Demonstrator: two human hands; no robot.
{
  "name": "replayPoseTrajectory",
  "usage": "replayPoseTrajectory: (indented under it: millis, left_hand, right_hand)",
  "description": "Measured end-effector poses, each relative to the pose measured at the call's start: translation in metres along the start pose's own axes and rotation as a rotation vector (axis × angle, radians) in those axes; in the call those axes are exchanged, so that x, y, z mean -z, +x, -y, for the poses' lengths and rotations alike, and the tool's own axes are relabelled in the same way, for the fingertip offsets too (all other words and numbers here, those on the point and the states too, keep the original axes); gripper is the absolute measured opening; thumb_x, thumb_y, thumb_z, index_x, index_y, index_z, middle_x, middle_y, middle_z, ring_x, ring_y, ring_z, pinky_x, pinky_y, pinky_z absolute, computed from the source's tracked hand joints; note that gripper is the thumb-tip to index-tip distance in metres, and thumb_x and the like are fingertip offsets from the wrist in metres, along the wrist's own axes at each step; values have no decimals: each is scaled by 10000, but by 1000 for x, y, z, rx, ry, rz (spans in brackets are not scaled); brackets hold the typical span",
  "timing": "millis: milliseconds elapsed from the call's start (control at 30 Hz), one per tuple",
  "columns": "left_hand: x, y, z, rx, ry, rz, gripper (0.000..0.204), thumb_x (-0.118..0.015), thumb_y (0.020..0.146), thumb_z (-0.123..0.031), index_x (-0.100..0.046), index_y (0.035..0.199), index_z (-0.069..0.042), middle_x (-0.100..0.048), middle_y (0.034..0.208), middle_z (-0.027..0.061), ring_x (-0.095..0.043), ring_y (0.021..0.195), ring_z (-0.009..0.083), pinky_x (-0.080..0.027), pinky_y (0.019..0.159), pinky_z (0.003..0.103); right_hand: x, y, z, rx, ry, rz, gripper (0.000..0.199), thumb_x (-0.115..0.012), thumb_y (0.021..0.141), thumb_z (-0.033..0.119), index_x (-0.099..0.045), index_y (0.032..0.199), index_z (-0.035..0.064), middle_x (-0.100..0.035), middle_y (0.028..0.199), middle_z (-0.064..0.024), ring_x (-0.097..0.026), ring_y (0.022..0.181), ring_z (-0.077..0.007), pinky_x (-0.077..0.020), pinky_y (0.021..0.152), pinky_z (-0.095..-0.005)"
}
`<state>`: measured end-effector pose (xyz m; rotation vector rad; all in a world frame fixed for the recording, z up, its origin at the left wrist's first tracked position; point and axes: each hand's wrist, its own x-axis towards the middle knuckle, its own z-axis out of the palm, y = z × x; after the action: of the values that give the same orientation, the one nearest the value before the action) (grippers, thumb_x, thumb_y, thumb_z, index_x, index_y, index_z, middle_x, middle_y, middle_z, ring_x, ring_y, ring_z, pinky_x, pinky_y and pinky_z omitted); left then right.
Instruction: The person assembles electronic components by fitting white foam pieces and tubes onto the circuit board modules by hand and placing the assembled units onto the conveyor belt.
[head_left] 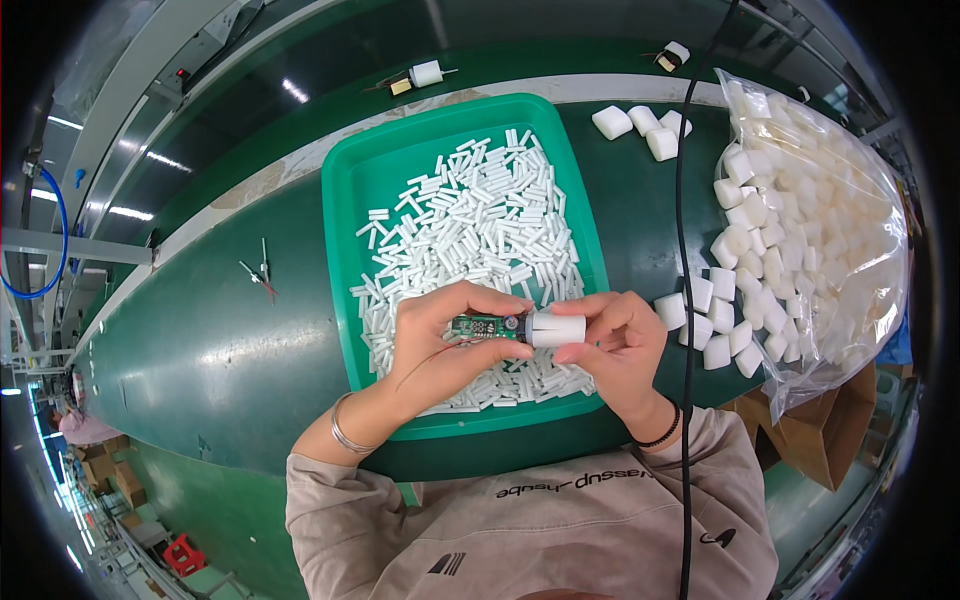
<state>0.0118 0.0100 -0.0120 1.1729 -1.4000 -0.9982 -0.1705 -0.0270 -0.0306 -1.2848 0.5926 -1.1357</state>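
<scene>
Over the green tray [340,180], my two hands hold one small assembly between them. Its green circuit board [483,326] carries components and thin wires, and a white cylindrical piece [558,330] with a slit sits at its right end. My left hand [430,340] is closed on the board end, thumb below and fingers above. The thumb and fingers of my right hand [625,350] pinch the free end of the white cylinder. Beneath the hands, many short white sticks [490,200] lie heaped loosely in the tray.
At the right, an open clear plastic bag [850,220] spills white foam blocks [745,240]. Some loose foam blocks [612,122] lie behind the tray. A black cable [684,260] hangs across the view. Finished-looking assemblies [425,74] rest at the back; thin wired parts [262,272] lie left.
</scene>
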Motion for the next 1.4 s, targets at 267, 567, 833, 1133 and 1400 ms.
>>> replayPoseTrajectory:
  millis: [267, 567, 833, 1133, 1400]
  left_hand:
    - [4, -2, 1, -87, 74, -3, 300, -767, 594, -84, -603, 835, -12, -644, 846, 107, -630, 794, 185, -488, 699, 263]
    - [66, 21, -4, 104, 25, -394, 259, -699, 650, 0, -561, 868, -17, -593, 779, 42, -581, 690, 108, -468, 566, 210]
    - [267, 48, 96, 354, -22, -1043, 315, -696, 716, -180, -550, 963, -48, -564, 768, 18, -539, 644, 92, -406, 510, 169]
    - [329, 50, 141, 174, -97, -1121, 687, -626, 773, -116, -223, 1306, 42, -489, 1063, 146, -534, 910, 194, -512, 739, 288]
    - [263, 110, 112, 361, 1464, -1127, 763, -626, 722, -351, -235, 1313, -65, -265, 1343, 153, -348, 1124, 349, -356, 869, 447]
  right_hand:
    - [-8, -2, 2, 34, -37, -22, 437, -695, 633, -89, -376, 912, 20, -554, 846, -124, -602, 895, -256, -526, 678, -285]
    - [-1, 13, 2, 203, 20, -57, 788, -746, 618, 43, -287, 1259, 26, -444, 1225, -188, -604, 779, -183, -510, 645, -264]
    - [1, 5, 4, 64, -868, 330, 330, -646, 712, 205, -567, 1019, 116, -536, 1095, -34, -576, 714, -205, -476, 608, -282]
    - [0, 8, -8, 175, -916, 404, 307, -646, 705, 199, -575, 984, 93, -558, 1027, -37, -568, 782, -217, -467, 632, -306]
    - [3, 12, -7, 131, -959, 443, 253, -640, 698, 185, -575, 922, 88, -566, 919, -5, -538, 725, -200, -450, 596, -302]
